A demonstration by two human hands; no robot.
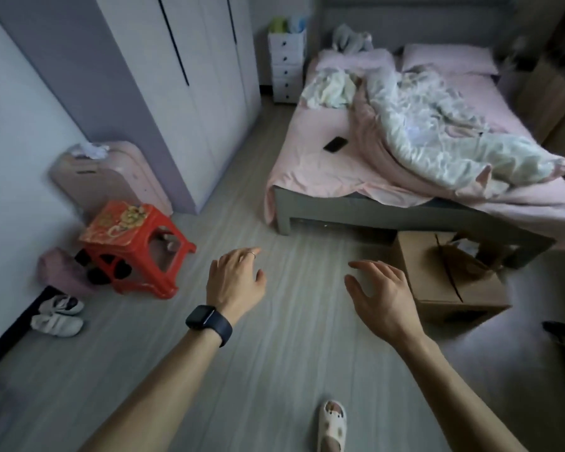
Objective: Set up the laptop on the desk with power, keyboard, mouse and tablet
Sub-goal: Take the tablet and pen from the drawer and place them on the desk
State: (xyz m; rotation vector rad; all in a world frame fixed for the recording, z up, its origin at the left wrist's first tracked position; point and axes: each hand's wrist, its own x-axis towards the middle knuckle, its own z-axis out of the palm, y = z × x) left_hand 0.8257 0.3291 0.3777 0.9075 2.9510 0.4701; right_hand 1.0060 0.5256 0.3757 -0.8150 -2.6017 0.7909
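No laptop, keyboard, mouse, tablet or desk shows in the head view. My left hand [235, 278] hangs over the grey floor with relaxed fingers and holds nothing; a dark watch sits on its wrist. My right hand [380, 295] is stretched out beside it, fingers loosely spread, also holding nothing. A small dark flat device [335, 144], perhaps a phone, lies on the pink sheet of the bed [307, 164], well beyond both hands.
A red plastic stool [134, 246] stands at the left by a pink suitcase [108, 177] and white shoes [57, 316]. A cardboard box [450, 282] sits at the bed's foot. A wardrobe [190, 93] and white drawers [286, 66] line the far side. My slippered foot [331, 425] is below.
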